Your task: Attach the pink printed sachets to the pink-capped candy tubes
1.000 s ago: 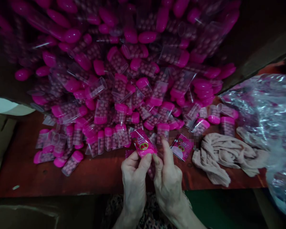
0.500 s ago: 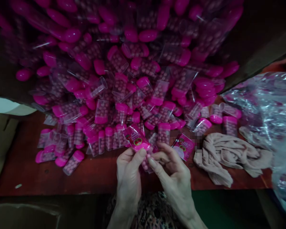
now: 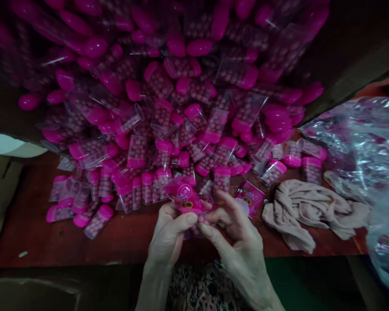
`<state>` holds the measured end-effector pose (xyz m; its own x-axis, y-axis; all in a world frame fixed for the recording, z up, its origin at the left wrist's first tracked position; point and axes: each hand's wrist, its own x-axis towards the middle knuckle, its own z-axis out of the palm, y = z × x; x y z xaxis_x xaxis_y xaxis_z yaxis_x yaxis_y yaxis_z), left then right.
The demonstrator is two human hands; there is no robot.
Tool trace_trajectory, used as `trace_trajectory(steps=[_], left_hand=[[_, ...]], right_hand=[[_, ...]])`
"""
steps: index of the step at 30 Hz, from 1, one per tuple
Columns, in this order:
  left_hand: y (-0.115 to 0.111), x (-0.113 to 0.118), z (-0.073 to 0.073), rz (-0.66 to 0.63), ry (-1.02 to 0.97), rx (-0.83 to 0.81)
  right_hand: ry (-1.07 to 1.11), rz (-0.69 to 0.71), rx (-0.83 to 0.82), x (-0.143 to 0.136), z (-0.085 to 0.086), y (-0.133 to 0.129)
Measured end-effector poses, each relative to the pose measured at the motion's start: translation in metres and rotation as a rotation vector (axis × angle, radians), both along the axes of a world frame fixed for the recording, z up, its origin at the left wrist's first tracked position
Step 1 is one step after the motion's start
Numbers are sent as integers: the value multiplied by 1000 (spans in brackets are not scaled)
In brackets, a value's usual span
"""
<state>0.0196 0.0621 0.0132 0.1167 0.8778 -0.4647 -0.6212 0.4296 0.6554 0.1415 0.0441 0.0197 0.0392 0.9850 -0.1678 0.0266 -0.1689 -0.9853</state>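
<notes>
In front of me, above the bench's near edge, both hands work on one small clear container [image 3: 199,219] of pink balls. A shiny pink printed sleeve [image 3: 184,195] sits over its upper end, puffed out and creased. My left hand [image 3: 170,229] is closed on the sleeve and container from the left, the thumb pressed near the sleeve's lower edge. My right hand [image 3: 238,233] pinches the container's lower part with thumb and fingers, its index finger raised. The fingers partly hide the container. Beside the right hand lie flat printed sleeves [image 3: 250,198].
A large heap of pink-capped containers [image 3: 162,116] spreads over the back of the red bench [image 3: 129,242], with several more at the left. On the right are a crumpled beige cloth [image 3: 298,207] and a pile of clear plastic [image 3: 359,147].
My left hand has shifted slightly left and down. The sleeve has tilted and puffed out, and the smooth pink cap beneath it no longer shows plainly. My right hand has kept its pinch.
</notes>
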Motion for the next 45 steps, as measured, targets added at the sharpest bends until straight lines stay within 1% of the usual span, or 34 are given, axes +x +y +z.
trace_trajectory(steps=[5,10,13,16,18,20,22,24,27,30,32,35,37,40,42,45], left_hand=[[1,1,2,131,80,6],[-2,10,0,153,153,-150],[-7,15,-1,177,265,-164],[-11,17,0,192,350,-162],[-12,16,1,189,348,-151],[-10,13,2,185,298,-135],[-8,11,3,181,228,-137],[-6,9,3,174,198,-159],[-6,11,1,170,239,-190],[-11,16,-2,210,312,-181],[-14,17,-4,236,331,-179],[-14,15,-2,246,271,-184],[-11,12,2,255,226,-183],[-5,9,7,301,232,-147],[-3,10,8,327,255,-126],[-6,16,5,343,256,-170]], right_hand=[[-62,49,-45,0,0,3],[-18,49,-83,-2,-2,3],[-16,30,-87,-2,-3,1],[64,31,-120,-2,-2,1],[166,46,-149,-2,-1,3],[255,67,-181,-2,-1,6],[293,85,-204,-2,-1,9],[297,105,-214,-2,-1,10],[343,100,-219,-3,-2,10],[378,53,-226,-5,-1,10],[358,43,-214,-5,0,11],[274,49,-144,-4,0,12],[166,80,-86,-2,-1,11],[39,138,-52,-3,-4,9],[51,98,-58,-7,-7,6],[121,-6,-83,-13,-8,1]])
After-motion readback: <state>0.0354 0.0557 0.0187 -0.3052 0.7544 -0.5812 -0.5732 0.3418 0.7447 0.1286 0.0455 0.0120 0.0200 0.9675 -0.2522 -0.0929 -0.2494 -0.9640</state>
